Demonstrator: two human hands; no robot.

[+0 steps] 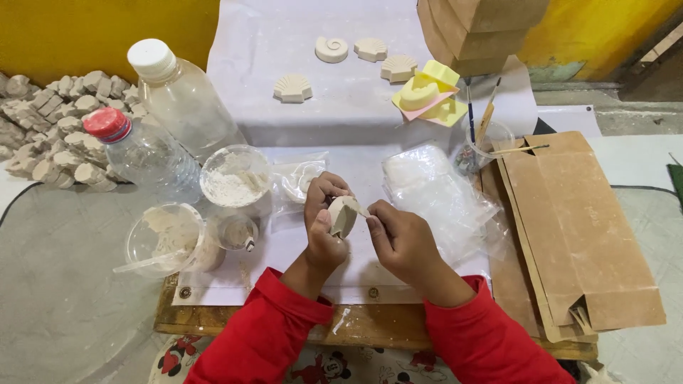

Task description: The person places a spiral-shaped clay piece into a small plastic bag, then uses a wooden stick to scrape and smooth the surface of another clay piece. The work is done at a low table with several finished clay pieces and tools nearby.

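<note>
My left hand grips a small pale plaster cast, shell-shaped and held on edge above the white sheet. Next to it, my right hand pinches a thin pale strip against the cast's upper edge; I cannot tell what the strip is. Both arms wear red sleeves. Several finished shell casts lie farther back on the sheet, beside yellow moulds.
Left of my hands stand a cup of white powder, a cup with wet mix and a stick, and two plastic bottles. A pile of casts lies far left. Clear bags, a brush cup and flat cardboard are at right.
</note>
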